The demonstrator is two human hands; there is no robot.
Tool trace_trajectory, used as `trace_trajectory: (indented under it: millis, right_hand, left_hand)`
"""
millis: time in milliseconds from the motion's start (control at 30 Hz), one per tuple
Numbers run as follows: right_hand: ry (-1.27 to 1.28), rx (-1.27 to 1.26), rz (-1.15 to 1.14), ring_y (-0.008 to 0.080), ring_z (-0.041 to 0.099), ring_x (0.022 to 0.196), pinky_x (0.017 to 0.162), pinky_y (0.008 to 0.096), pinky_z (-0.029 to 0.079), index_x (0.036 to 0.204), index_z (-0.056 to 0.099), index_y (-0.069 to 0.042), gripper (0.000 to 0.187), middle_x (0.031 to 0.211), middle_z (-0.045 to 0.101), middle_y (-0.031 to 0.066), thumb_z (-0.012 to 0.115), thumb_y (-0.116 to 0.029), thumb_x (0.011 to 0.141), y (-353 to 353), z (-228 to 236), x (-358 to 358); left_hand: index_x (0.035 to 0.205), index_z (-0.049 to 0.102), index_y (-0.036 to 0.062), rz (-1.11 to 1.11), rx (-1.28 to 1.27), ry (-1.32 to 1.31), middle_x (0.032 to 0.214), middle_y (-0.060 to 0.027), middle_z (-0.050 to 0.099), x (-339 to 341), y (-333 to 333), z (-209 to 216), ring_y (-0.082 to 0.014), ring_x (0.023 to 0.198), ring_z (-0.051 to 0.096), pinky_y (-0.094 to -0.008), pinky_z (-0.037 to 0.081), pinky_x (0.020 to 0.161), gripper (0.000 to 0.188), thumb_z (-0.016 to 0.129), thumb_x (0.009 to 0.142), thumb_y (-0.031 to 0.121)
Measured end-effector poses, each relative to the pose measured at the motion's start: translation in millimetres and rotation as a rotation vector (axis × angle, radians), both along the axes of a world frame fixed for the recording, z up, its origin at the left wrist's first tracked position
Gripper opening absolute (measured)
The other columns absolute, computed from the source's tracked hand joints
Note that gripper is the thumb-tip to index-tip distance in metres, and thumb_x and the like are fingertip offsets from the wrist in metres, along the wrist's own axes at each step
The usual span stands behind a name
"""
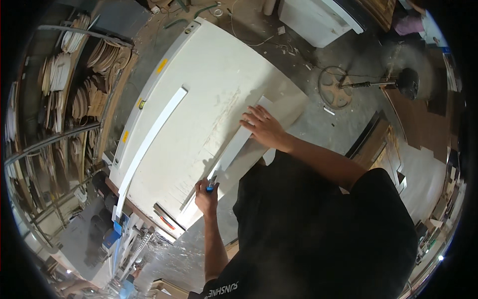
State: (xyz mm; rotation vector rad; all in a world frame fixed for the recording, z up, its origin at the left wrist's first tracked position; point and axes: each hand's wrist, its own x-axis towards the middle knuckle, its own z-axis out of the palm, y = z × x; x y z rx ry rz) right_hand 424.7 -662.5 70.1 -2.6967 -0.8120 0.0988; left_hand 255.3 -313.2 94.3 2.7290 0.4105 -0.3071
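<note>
A long pale strip (pixel 234 153) lies across the white table board (pixel 226 65) close to my body. My right hand (pixel 264 127) rests flat on its far part, fingers spread. Near the strip's other end, my left hand (pixel 206 198) is closed round a small blue-and-silver hand tool (pixel 210 186). The fingers partly cover it, so its exact kind is unclear. Scratches and cut lines mark the board beside the strip. A second white strip (pixel 152 132) lies farther left, its lower end reaching past the board's edge.
A spirit level (pixel 154 77) runs along the board's far-left edge. A dark bar (pixel 168 215) and an orange-red tool (pixel 167 223) lie at the near-left corner. Shelves of curved pieces (pixel 89 94) stand left. A stand with a round base (pixel 334 87) is on the floor to the right.
</note>
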Motion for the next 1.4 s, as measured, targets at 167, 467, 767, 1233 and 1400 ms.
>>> trace_trajectory:
  millis: [167,467,767,1233,1400]
  right_hand:
    - [-0.003,-0.024,-0.145,0.0353,0.046,0.149,0.127,0.0533,0.036,0.142,0.063,-0.009,0.076,0.148,0.056,0.0118,0.092,-0.035,0.077,-34,5,19]
    - [0.351,0.240,-0.272,0.0329,0.066,0.125,0.108,0.0440,0.053,0.142,0.063,-0.009,0.072,0.140,0.067,0.0087,0.092,-0.020,0.077,-80,-10,47]
    - [0.357,0.279,-0.332,0.0321,0.068,0.122,0.105,0.0440,0.054,0.143,0.064,-0.014,0.073,0.131,0.071,0.0080,0.091,-0.024,0.076,-81,-26,42]
    - [-0.222,0.110,0.092,0.0293,0.052,0.146,0.134,0.0511,0.028,0.134,0.070,-0.013,0.042,0.145,0.063,0.0060,0.069,-0.020,0.093,-4,-25,13]
    - [0.123,-0.082,0.195,0.0236,0.068,0.119,0.130,0.0509,0.033,0.107,0.076,-0.013,0.017,0.111,0.073,0.0022,0.066,-0.016,0.093,11,-28,25]
  left_hand:
    - [0.132,0.074,0.0167,0.005,0.061,-0.021,0.130,-0.0094,0.072,0,-3,-7,-0.0352,0.103,0.076,-0.0458,0.064,0.081,0.059,0.096,0.079,0.032]
    - [0.136,0.069,0.0135,-0.093,0.117,-0.003,0.132,-0.0105,0.073,-6,16,-27,-0.0354,0.104,0.077,-0.0461,0.065,0.081,0.061,0.092,0.082,0.033]
    - [0.134,0.070,0.0128,-0.113,0.147,0.013,0.128,-0.0102,0.076,0,13,-25,-0.0354,0.104,0.077,-0.0457,0.065,0.081,0.061,0.093,0.081,0.033]
    - [0.130,0.065,0.0022,-0.401,-0.205,0.044,0.114,-0.0223,0.074,171,-21,54,-0.0436,0.096,0.072,-0.0499,0.059,0.083,0.028,0.064,0.109,0.020]
    - [0.125,0.068,0.0121,-0.924,-0.057,-0.082,0.104,-0.0105,0.074,268,-123,80,-0.0345,0.097,0.072,-0.0481,0.059,0.083,0.022,0.067,0.104,0.017]
